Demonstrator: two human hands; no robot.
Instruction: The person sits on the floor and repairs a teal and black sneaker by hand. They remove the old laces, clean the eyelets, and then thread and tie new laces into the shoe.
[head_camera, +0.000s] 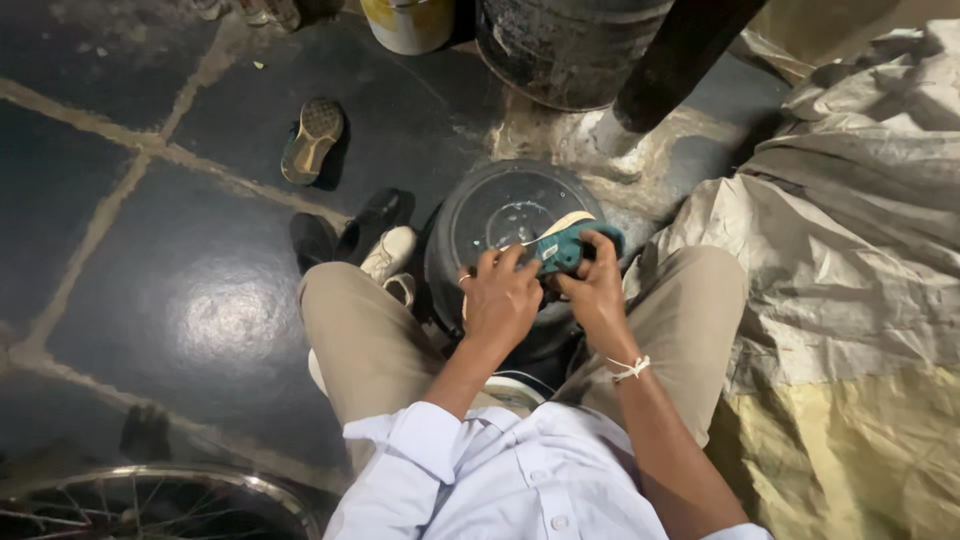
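Nearest to us, at the lower left edge, we note a spoked metal bicycle wheel rim (150, 500), then the pale blue buttoned shirt (520, 480) with its sleeves rolled back, and the khaki trousers (365, 335) of bent knees spread to either side. Between the knees we list both hands raised together: the left hand (500, 295) curls its fingers around the near end of a teal fabric shoe upper with a cream insole edge (570, 243), and the right hand (598, 290), a white thread tied at its wrist, pinches the same piece from the other side, thumb pressed on top. The shoe part sits in the hands just above a round dark metal pan with a shiny wet bottom (500, 215). Left of the pan lie a black shoe (375, 215) and a white shoe (390, 255), touching. Farther off rests a single olive sole-up shoe (312, 140) on the dark stone slab floor (120, 250). At right we record crumpled grey and yellow sacking (850, 300); farthest, a black drum (565, 50) and a yellow bucket (408, 25).
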